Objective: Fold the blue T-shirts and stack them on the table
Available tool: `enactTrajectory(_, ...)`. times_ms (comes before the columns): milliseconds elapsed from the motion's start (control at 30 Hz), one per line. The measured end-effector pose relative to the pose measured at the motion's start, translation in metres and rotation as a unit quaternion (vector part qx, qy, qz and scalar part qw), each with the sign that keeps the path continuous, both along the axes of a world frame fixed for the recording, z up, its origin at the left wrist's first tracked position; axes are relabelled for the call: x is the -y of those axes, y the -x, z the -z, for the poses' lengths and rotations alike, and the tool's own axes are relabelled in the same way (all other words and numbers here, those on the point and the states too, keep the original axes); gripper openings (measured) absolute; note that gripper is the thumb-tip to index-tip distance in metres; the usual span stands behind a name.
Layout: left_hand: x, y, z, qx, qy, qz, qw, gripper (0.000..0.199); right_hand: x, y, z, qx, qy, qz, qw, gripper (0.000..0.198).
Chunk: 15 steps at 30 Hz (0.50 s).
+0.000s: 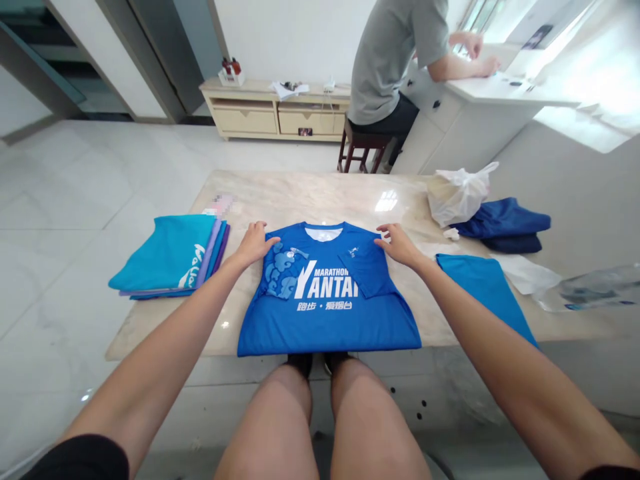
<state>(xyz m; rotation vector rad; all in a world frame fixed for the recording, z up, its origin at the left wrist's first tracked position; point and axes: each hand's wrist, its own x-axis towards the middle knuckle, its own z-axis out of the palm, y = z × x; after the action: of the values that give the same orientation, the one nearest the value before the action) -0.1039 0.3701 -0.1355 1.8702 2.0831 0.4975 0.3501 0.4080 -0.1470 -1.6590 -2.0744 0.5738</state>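
Note:
A blue T-shirt (pixel 325 327) lies front up on the stone-topped table, its collar away from me and its sleeves folded in over the chest. White lettering reads "Marathon Yantai", partly covered by the sleeve on the right. My left hand (pixel 254 245) is at the left shoulder, thumb on the fabric and fingers apart from it. At the opposite shoulder, my right hand (pixel 399 245) has its thumb touching the edge and its fingers stretched out. Both hands look open. To the left sits a stack of folded clothes, with a turquoise shirt (pixel 167 253) on top.
On the right of the table (pixel 320 190) are a folded blue cloth (pixel 483 290), a dark blue garment (pixel 510 220), a white plastic bag (pixel 457 193) and a clear bottle (pixel 595 288) lying down. Beyond, a person (pixel 387 60) sits on a stool near a low cabinet (pixel 245 120).

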Motion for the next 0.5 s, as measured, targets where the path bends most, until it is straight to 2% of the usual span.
enactTrajectory(100,-0.043,0.019,0.002,0.029,0.082,-0.006,0.996,0.075,-0.065,0.0,-0.006,0.063,0.131,-0.014,0.989,0.076)
enactTrajectory(200,-0.064,0.033,0.003,0.043,0.147,0.059,0.986,0.074,-0.098,0.007,-0.013,0.13,0.222,-0.053,0.965,0.088)
enactTrajectory(300,-0.068,0.036,0.002,0.087,0.193,0.12,0.97,0.069,-0.108,0.017,-0.02,0.168,0.271,-0.094,0.943,0.078)
enactTrajectory(400,-0.062,0.033,0.0,0.137,0.241,0.152,0.949,0.063,-0.103,0.024,-0.028,0.17,0.33,-0.139,0.918,0.068)
enactTrajectory(500,-0.055,0.028,-0.001,0.113,0.24,0.176,0.948,0.053,-0.092,0.027,-0.035,0.216,0.328,-0.168,0.904,0.071)
